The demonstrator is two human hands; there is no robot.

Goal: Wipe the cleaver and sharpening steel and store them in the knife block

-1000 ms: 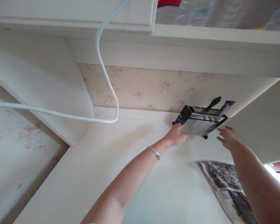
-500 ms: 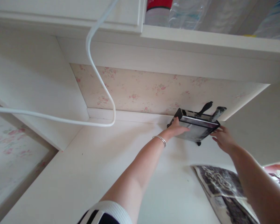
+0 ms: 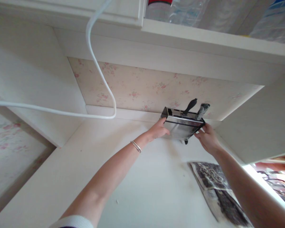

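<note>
A black and silver knife holder [image 3: 180, 129] stands on the white counter close to the back wall, with slots along its top. Two handles rise from it: a slim black handle [image 3: 190, 106] and a thicker, worn dark one [image 3: 202, 111]. My left hand [image 3: 158, 129] grips the holder's left end, thumb across the front face. At the opposite end my right hand [image 3: 208, 138] has its fingers around the edge, some of them hidden behind it. A small black foot [image 3: 186, 142] shows under the front.
A white cable [image 3: 102, 77] hangs in front on the left. Overhead, an open shelf [image 3: 204, 33] holds plastic-wrapped items. A dark patterned cloth [image 3: 211, 177] lies on the counter [image 3: 142, 186] near my right forearm. At the far right are shiny utensils [image 3: 275, 182].
The knife holder has shifted left along the back of the counter with both hands on it. My view has also moved slightly, and more of the utensils at the right shows.
</note>
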